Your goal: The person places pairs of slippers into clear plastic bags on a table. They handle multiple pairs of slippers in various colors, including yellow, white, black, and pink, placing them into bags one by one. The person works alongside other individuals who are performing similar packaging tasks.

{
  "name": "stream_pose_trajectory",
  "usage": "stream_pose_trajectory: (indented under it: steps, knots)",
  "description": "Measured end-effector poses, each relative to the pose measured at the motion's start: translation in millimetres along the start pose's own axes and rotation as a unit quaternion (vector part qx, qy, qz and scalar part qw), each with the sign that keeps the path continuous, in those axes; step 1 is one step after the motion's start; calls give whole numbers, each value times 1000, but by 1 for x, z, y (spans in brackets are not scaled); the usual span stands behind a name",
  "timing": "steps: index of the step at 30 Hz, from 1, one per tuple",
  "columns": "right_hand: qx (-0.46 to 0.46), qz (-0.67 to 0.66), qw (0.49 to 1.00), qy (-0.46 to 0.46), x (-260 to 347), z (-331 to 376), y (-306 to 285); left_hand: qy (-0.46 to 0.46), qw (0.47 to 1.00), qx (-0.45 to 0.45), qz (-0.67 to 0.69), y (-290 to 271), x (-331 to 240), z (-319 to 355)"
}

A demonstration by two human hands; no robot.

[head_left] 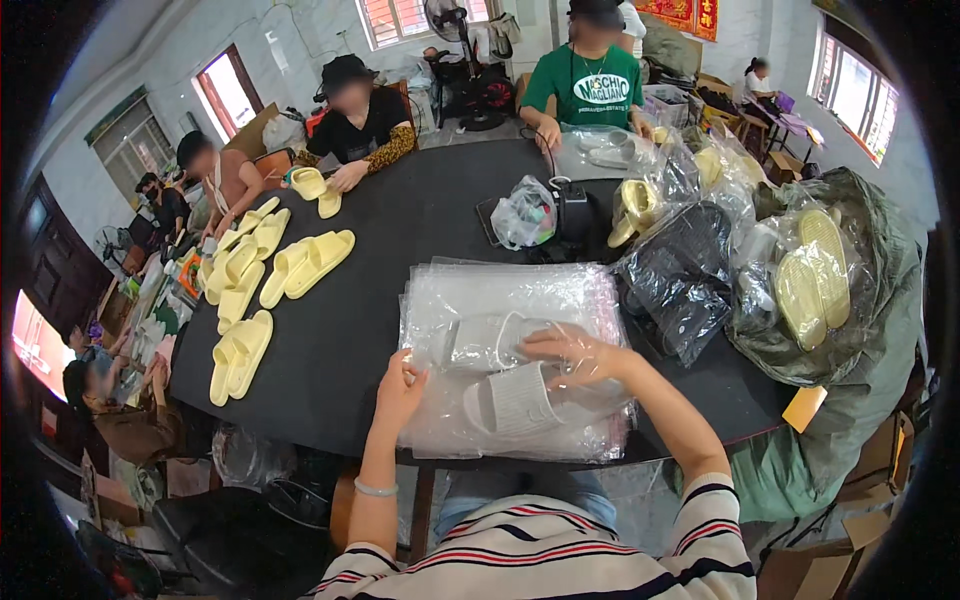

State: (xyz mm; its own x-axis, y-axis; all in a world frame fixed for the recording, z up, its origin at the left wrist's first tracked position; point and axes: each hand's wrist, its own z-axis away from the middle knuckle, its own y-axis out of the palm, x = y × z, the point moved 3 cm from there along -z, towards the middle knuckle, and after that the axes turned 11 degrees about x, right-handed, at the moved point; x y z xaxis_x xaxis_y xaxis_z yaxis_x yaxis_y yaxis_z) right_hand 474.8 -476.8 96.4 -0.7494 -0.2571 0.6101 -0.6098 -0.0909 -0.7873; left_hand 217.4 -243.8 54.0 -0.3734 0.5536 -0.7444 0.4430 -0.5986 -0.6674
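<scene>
A pair of pale grey slippers [522, 398] lies sideways in a clear plastic bag, on top of a stack of flat clear bags [500, 283] at the table's near edge. My right hand [572, 352] reaches over the right ends of the slippers, its fingers spread and touching them. Clear film seems to cover part of that hand. At the left edge of the bag, my left hand [400, 388] has its fingers curled and pinched together on the plastic. The exact fingertip contact there is small and hard to see.
Several pale yellow slippers [308, 262] stand on the left of the black table [400, 215]. Bagged black slippers [685, 270] and bagged yellow slippers [815, 280] crowd the right, beside a green sack [885, 300]. A black device [573, 212] stands ahead. Co-workers sit around the far side.
</scene>
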Motion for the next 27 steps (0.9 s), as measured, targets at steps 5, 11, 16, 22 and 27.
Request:
stream_pose_trajectory:
  steps: [5,11,16,22,27]
  knots:
    - [25,143,989,-12,-9,-47,28,31,994,70,74,11,33,-8]
    - [-48,151,987,-24,-16,-81,47,66,960,37,271,11,29,-9]
    - [-67,221,971,65,10,-67,27,11,947,12,320,-9,26,-6]
    - [-167,116,967,152,-13,3,45,-35,941,-32,334,-9,39,-6]
    - [-208,80,952,209,-19,96,59,-28,950,15,311,-6,34,-6]
